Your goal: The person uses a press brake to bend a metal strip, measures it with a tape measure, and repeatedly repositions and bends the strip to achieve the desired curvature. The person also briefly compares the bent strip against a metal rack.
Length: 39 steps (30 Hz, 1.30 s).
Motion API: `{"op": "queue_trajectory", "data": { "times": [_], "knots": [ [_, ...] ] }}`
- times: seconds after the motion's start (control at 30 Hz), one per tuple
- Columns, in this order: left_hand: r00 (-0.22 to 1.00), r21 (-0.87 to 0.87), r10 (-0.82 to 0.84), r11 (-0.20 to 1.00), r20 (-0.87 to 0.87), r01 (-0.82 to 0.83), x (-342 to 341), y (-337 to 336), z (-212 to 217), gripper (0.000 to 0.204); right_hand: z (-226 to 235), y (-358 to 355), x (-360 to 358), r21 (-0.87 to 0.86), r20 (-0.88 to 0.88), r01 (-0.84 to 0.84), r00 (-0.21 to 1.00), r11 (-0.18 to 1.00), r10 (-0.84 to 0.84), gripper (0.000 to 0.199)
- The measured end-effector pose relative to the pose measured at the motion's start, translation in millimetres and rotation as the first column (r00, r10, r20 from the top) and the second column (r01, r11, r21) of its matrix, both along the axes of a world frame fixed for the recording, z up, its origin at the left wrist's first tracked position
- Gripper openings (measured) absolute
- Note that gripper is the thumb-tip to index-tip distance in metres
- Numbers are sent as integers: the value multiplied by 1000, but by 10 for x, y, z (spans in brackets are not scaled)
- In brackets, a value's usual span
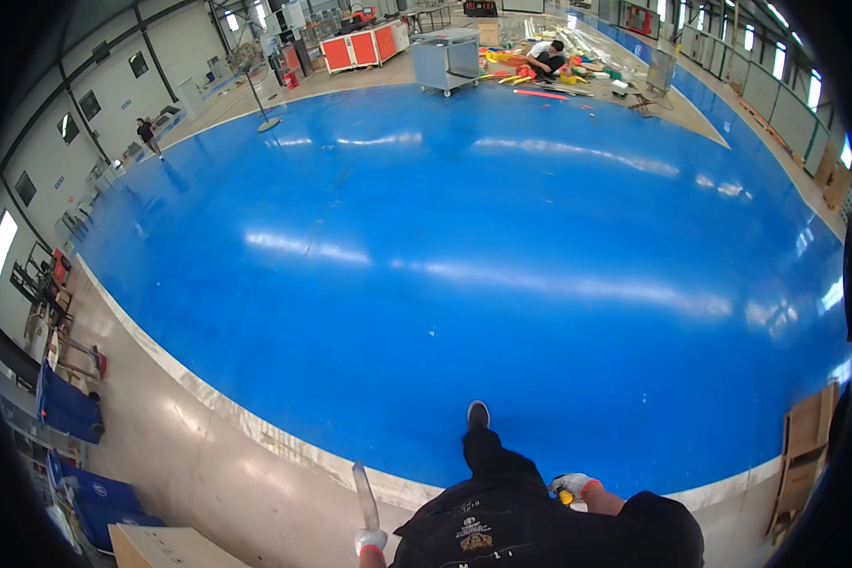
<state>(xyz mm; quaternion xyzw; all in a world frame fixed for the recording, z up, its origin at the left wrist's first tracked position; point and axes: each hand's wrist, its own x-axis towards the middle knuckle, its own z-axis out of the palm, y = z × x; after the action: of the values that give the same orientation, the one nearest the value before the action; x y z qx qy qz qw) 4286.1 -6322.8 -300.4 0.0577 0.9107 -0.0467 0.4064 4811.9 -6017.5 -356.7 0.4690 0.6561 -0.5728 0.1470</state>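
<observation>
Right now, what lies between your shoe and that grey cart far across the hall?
In the head view, only bare glossy blue floor lies between the shoe and the grey cart.

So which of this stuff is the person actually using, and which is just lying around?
In use:
clear strip in gloved left hand
yellow object, partly hidden, at gloved right hand

Lying about:
blue bins
cardboard box
grey cart
standing fan

Glossy blue floor (464,237); white-and-orange gloves; black trousers (502,492).
</observation>
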Motion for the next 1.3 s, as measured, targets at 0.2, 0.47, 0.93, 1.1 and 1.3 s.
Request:
{"op": "queue_trajectory", "data": {
  "times": [0.2,0.47,0.93,1.1,1.3],
  "knots": [
    [999,8,52,999,8,-52,-1107,2629,399,43,405,3303,-1805,336,78,-683,707,649,703,50],
    [999,61,-14,998,41,11,-3294,6268,-89,43,1001,7243,-4897,-25,332,141,935,990,-125,92],
    [997,4,-71,997,-23,71,-7599,11531,70,42,276,11588,-8121,-319,474,22,869,947,140,73],
    [997,-2,17,1000,-77,-18,-8776,13671,298,42,198,13784,-9441,-267,595,-82,769,960,231,54],
    [999,-12,32,999,9,-32,-9942,15741,96,42,1052,16997,-11307,-111,502,-198,835,974,226,80]
  ]
}}
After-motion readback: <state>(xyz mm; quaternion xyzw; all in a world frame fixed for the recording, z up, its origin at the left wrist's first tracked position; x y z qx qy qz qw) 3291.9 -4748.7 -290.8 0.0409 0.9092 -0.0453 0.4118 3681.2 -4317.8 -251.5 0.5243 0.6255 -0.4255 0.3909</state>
